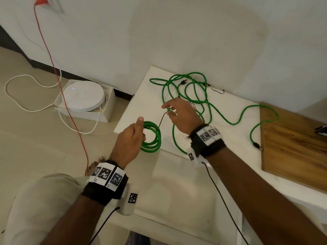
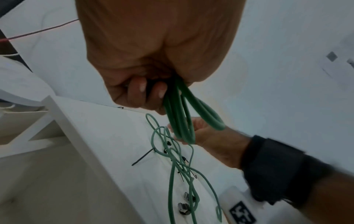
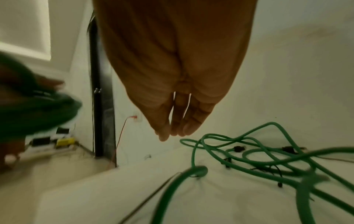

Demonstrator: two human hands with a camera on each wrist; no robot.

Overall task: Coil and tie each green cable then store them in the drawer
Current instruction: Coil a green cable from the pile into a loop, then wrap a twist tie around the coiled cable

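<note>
My left hand (image 1: 131, 138) grips a small coil of green cable (image 1: 153, 137) just over the table's left front corner; the fingers (image 2: 149, 91) curl round its loops (image 2: 180, 119). My right hand (image 1: 178, 113) hovers to the right of the coil with straight fingers (image 3: 172, 128) and holds nothing. Its fingertips are close to a thin black tie (image 1: 161, 119) that lies on the white table (image 1: 221, 138). Behind the right hand, loose green cables (image 1: 192, 92) lie tangled on the table. One long strand (image 1: 254, 121) runs right to a connector (image 1: 257, 145).
A wooden board (image 1: 292, 144) covers the table's right end, with a dark phone-like object (image 1: 321, 129) at the frame edge. More small black ties (image 1: 217, 90) lie near the wall. On the floor to the left are a round white device in a box (image 1: 83, 98) and a red wire (image 1: 58, 76).
</note>
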